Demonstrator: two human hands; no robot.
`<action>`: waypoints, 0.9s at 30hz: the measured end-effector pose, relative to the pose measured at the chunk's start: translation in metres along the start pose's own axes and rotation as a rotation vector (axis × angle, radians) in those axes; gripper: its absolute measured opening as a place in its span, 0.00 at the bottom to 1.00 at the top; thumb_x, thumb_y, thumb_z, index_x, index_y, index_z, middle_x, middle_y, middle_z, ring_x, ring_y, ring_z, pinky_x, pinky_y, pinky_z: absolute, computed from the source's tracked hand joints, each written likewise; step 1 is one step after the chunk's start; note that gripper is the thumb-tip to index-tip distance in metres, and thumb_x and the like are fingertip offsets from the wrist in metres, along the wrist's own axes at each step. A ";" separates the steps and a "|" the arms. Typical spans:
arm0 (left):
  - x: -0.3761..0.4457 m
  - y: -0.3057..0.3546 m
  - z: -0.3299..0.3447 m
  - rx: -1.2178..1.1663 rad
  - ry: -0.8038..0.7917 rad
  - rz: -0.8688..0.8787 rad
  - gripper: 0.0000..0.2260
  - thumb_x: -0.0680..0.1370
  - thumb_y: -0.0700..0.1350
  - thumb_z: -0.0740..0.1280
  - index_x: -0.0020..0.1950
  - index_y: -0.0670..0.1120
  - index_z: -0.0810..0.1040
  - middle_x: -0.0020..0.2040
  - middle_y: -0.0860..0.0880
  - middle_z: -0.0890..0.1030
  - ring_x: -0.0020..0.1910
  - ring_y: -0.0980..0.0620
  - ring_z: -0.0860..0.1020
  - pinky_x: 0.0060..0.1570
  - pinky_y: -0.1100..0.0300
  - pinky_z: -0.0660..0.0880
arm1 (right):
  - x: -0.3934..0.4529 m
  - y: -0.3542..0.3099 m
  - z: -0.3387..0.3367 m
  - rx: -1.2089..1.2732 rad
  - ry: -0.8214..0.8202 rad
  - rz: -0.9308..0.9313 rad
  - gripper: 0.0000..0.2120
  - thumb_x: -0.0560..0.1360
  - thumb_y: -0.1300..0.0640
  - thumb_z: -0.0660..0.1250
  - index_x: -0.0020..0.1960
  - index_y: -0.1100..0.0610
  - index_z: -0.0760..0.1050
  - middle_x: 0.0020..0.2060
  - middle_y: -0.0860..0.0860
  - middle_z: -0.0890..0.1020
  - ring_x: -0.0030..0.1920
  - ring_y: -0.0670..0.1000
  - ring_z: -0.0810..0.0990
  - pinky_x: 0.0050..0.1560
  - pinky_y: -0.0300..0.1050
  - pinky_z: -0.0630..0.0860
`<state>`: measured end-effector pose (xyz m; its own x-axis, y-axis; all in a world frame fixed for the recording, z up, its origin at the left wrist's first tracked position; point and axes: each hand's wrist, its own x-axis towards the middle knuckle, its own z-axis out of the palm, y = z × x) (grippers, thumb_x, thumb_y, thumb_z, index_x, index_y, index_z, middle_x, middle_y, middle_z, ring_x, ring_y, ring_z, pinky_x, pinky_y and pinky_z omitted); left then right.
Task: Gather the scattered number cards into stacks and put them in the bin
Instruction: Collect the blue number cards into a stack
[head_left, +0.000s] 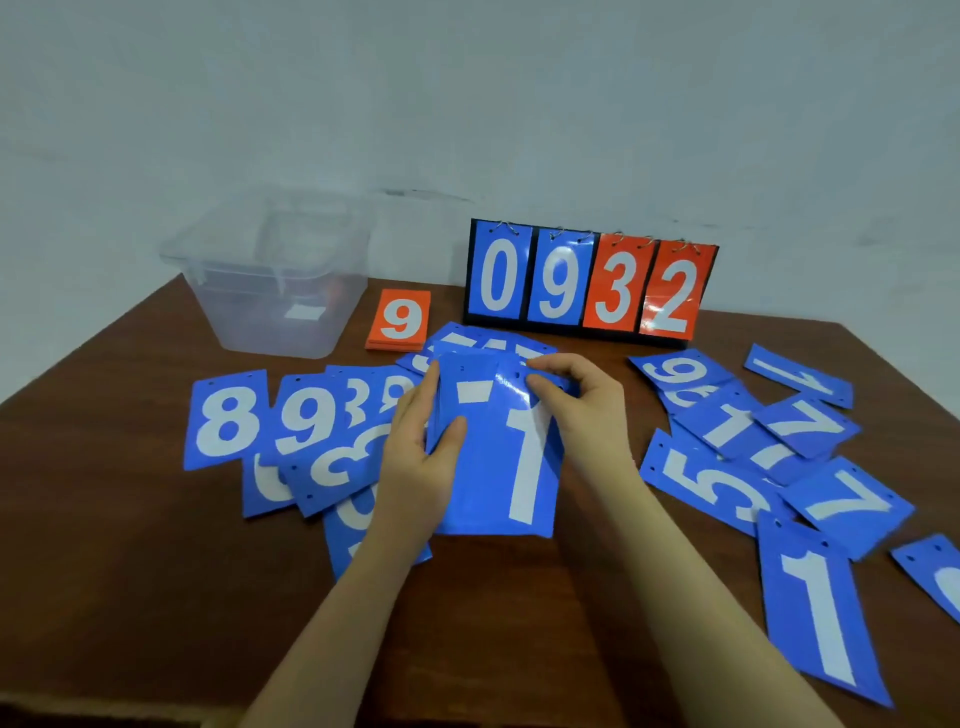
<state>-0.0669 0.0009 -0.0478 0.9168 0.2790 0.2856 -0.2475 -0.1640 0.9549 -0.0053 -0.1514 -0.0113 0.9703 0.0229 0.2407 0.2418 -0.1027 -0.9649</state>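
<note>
Head view: a small stack (493, 457) of blue cards is held up over the table (130, 545) by both hands. The stack's left edge is gripped by the left hand (421, 457), with the thumb pressed on the front and the fingers curled behind. The top right corner of the stack is pinched by the right hand (576, 400), between the thumb and the bent fingers. A white 1 is shown on the front card.

Many more blue cards are spread flat on the table. A left group (291, 431) is seen just beside the left hand, with an 8, a 9 and some 3s lying over each other. A right group (748, 447) is seen further out, with 7s, a 5, a 9 and a 1 overlapping. A big blue 1 card (821, 613) is laid near the right arm. A few more blue cards (493, 345) are tucked behind the held stack.

An orange pile (400, 319) with a 9 on top is placed behind the hands. The clear bin (270, 280) is set at the back left, just beside the orange pile. Something white and something orange can be seen through its wall, but not clearly. A scoreboard (592, 283) reading 0932 is stood at the back, by the wall (467, 104).
</note>
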 end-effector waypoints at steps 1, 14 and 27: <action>-0.001 0.001 -0.001 0.013 0.011 0.008 0.24 0.76 0.47 0.64 0.70 0.59 0.63 0.69 0.55 0.67 0.69 0.49 0.67 0.56 0.55 0.77 | -0.001 0.003 0.010 -0.004 0.002 -0.004 0.08 0.75 0.61 0.68 0.45 0.48 0.79 0.45 0.40 0.81 0.53 0.45 0.79 0.54 0.52 0.79; 0.030 -0.025 -0.019 0.108 0.099 -0.083 0.27 0.77 0.41 0.66 0.73 0.54 0.61 0.70 0.50 0.66 0.69 0.51 0.67 0.57 0.51 0.76 | 0.048 0.065 -0.019 -0.761 -0.015 0.232 0.24 0.73 0.42 0.68 0.64 0.53 0.72 0.64 0.53 0.71 0.64 0.56 0.69 0.67 0.57 0.66; 0.035 -0.026 -0.013 0.162 0.123 -0.054 0.27 0.77 0.39 0.65 0.73 0.52 0.60 0.69 0.48 0.66 0.70 0.50 0.65 0.61 0.44 0.72 | 0.039 0.082 -0.026 -0.905 -0.104 0.132 0.19 0.74 0.44 0.67 0.63 0.49 0.74 0.68 0.47 0.71 0.69 0.53 0.66 0.69 0.56 0.54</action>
<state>-0.0326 0.0276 -0.0620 0.8799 0.4033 0.2515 -0.1364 -0.2926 0.9465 0.0524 -0.1851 -0.0785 0.9959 0.0400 0.0813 0.0768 -0.8489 -0.5230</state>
